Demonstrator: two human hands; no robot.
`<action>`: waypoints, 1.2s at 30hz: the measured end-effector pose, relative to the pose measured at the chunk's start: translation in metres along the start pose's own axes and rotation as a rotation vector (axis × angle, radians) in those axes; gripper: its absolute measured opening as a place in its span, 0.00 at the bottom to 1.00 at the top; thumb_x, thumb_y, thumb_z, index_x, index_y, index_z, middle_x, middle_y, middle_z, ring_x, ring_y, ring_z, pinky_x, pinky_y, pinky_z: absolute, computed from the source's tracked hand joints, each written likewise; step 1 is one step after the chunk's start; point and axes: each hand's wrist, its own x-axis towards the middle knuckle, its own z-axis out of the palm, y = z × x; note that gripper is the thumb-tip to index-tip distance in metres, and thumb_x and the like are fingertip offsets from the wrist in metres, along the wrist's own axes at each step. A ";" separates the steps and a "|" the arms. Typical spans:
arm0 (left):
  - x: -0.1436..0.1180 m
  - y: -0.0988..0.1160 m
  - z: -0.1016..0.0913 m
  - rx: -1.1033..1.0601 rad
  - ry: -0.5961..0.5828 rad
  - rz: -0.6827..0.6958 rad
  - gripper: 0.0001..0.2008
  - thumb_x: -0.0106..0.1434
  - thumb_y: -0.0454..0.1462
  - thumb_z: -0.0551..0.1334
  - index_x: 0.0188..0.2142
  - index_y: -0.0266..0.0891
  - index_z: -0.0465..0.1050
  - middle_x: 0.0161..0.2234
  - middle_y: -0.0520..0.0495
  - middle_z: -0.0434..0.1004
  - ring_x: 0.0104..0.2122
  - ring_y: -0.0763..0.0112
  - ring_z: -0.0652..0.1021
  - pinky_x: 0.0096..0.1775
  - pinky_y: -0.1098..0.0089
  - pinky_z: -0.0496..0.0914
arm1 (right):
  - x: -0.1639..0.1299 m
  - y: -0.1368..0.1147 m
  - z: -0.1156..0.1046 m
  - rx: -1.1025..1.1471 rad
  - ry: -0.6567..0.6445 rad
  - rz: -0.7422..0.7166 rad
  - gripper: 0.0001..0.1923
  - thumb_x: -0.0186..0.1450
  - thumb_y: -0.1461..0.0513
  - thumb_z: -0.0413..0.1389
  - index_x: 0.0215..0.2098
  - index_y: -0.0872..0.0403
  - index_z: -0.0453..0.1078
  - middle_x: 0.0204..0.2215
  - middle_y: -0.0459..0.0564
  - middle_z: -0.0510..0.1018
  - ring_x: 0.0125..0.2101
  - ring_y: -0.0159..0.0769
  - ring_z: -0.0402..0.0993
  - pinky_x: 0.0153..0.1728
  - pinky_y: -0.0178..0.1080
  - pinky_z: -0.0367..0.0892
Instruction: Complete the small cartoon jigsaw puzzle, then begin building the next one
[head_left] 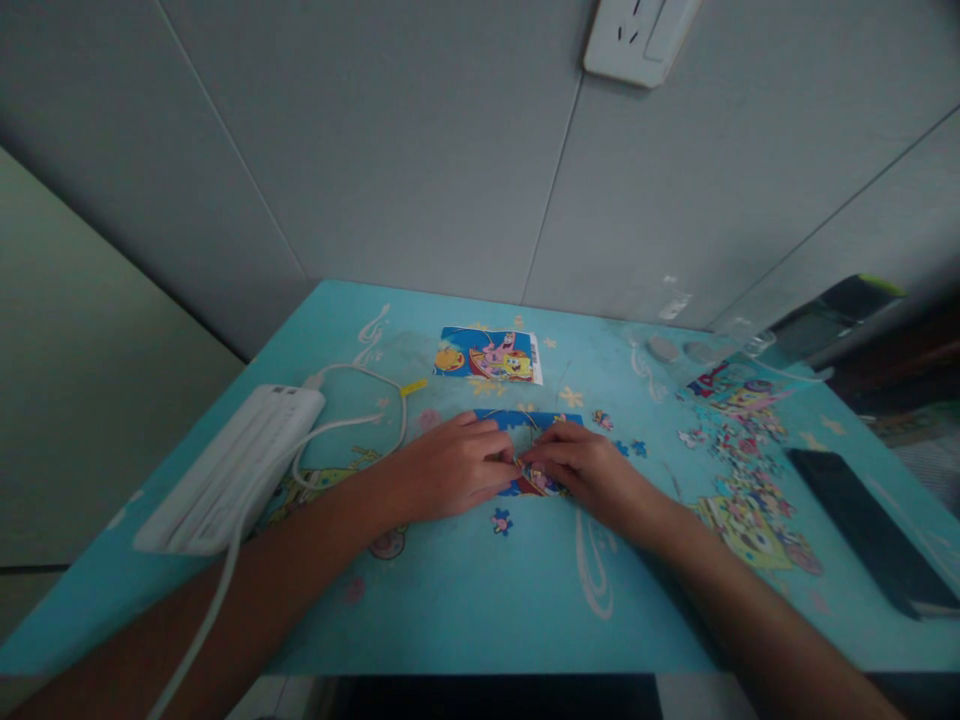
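A partly assembled jigsaw puzzle (538, 486) lies on the blue table, with a gap near its middle. My left hand (461, 468) covers its left side, fingers curled together against it. From the right, my right hand (589, 465) pinches what looks like a small puzzle piece over the gap; the fingertips of both hands nearly meet and mostly hide it. Just below the puzzle lies a loose piece (502, 520). More loose pieces (638, 448) are near my right hand. Behind the puzzle sits a cartoon picture card (487, 355).
A white power bank (232, 470) with a white cable (405, 410) stands at left. To the right are a heap of puzzle pieces (750, 445), a colourful picture packet (739, 385), a dark phone (870, 525) and a transparent container (667, 300). A grey wall (420, 150) borders the table's back.
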 end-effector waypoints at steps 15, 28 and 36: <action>0.001 0.000 -0.001 -0.012 -0.020 -0.007 0.09 0.71 0.39 0.59 0.46 0.44 0.77 0.41 0.48 0.76 0.40 0.66 0.73 0.42 0.63 0.62 | 0.002 -0.002 0.002 -0.009 0.065 0.042 0.12 0.70 0.62 0.56 0.49 0.50 0.77 0.39 0.52 0.79 0.40 0.39 0.75 0.45 0.43 0.70; 0.005 0.004 0.001 -0.158 0.109 -0.160 0.11 0.71 0.44 0.60 0.42 0.39 0.76 0.36 0.47 0.77 0.39 0.66 0.74 0.43 0.64 0.63 | 0.002 -0.011 -0.001 0.666 0.166 0.394 0.13 0.65 0.53 0.61 0.42 0.53 0.78 0.32 0.49 0.82 0.32 0.35 0.77 0.36 0.38 0.73; 0.013 0.015 0.001 -0.437 0.266 -0.427 0.05 0.68 0.37 0.63 0.36 0.39 0.77 0.31 0.52 0.77 0.33 0.72 0.75 0.40 0.70 0.65 | -0.001 -0.018 0.001 0.830 0.127 0.516 0.14 0.63 0.53 0.64 0.39 0.55 0.79 0.30 0.49 0.84 0.30 0.33 0.78 0.36 0.38 0.73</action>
